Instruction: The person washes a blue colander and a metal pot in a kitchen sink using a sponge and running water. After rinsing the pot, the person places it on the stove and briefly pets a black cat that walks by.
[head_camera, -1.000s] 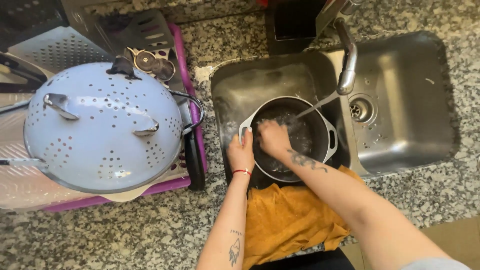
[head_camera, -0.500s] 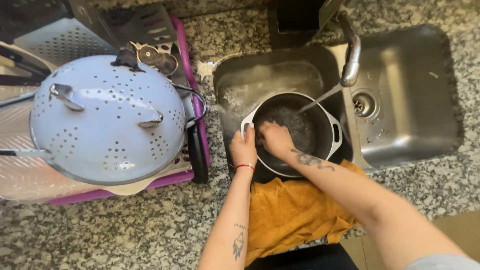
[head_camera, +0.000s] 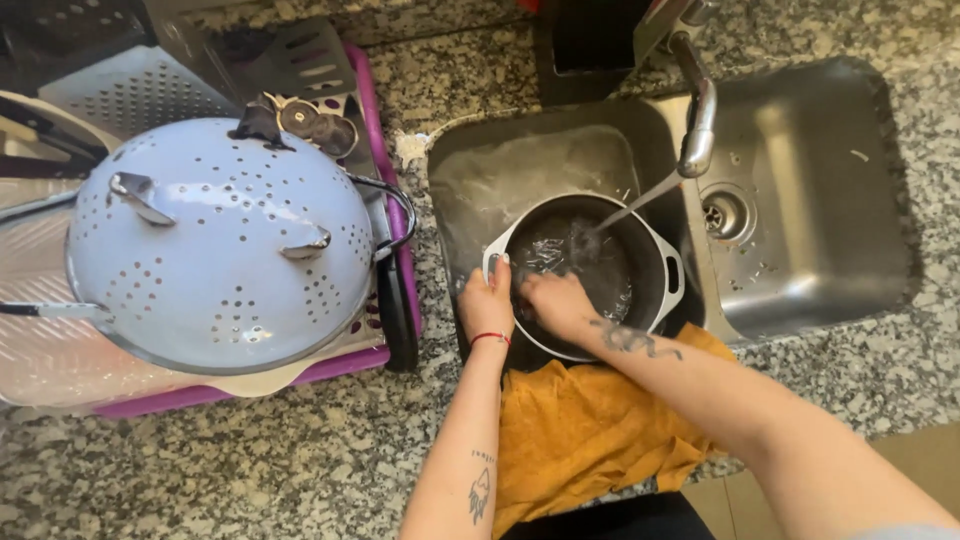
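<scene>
A dark pot with a pale rim and two side handles (head_camera: 640, 262) sits in the left basin of a steel sink (head_camera: 480, 180). My left hand (head_camera: 487, 303) grips the pot's near-left rim by its handle. My right hand (head_camera: 556, 303) is inside the pot, pressed against its wet inner wall; whether it holds a sponge I cannot tell. Water streams from the curved steel tap (head_camera: 697, 115) into the pot.
A pale blue colander (head_camera: 215, 250) lies upside down on a purple-edged drying rack (head_camera: 385, 190) at the left, with a metal grater (head_camera: 130, 90) behind it. The right basin with its drain (head_camera: 724, 212) holds nothing. Speckled granite counter (head_camera: 250, 460) surrounds everything. An orange cloth (head_camera: 580, 430) hangs at the sink's front.
My right hand has shifted inside the pot toward its near side. My left hand keeps its grip on the rim. Water keeps running.
</scene>
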